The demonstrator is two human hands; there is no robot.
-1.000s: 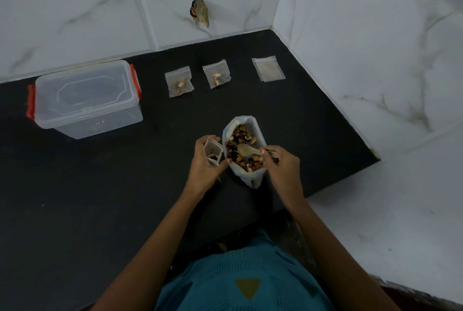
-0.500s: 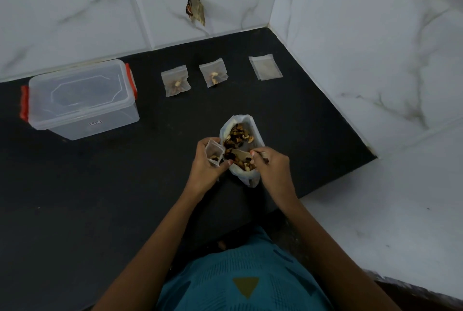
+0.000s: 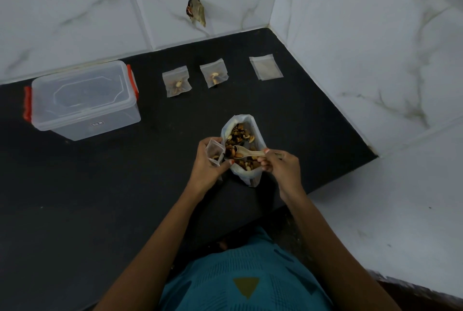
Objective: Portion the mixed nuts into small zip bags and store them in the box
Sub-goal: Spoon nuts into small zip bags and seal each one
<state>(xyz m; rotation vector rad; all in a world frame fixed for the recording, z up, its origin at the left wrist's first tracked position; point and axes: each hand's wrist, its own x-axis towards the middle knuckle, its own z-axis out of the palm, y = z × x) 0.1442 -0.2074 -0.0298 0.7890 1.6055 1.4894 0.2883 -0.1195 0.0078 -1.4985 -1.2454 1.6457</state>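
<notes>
A large open bag of mixed nuts [image 3: 252, 175] stands on the black counter [image 3: 100, 198]. My left hand [image 3: 209, 164] holds a small zip bag [image 3: 214, 151] open beside it, with a few nuts inside. My right hand [image 3: 280, 166] grips a pale spoon [image 3: 248, 153] whose bowl lies over the nuts in the big bag. Two filled small zip bags [image 3: 176, 84] [image 3: 213, 75] and an empty zip bag [image 3: 266, 68] lie in a row near the wall. A clear lidded box [image 3: 82, 100] with red clips sits at the far left, shut.
White marble-pattern tiled walls meet in a corner [image 3: 271, 22] behind the row of bags. A small dark object [image 3: 196, 11] hangs on the back wall. The counter's right edge [image 3: 345, 180] drops to a pale floor.
The spoon has dipped into the nuts and come up lying flatter across the big bag. The left hand keeps the small bag open in the same place.
</notes>
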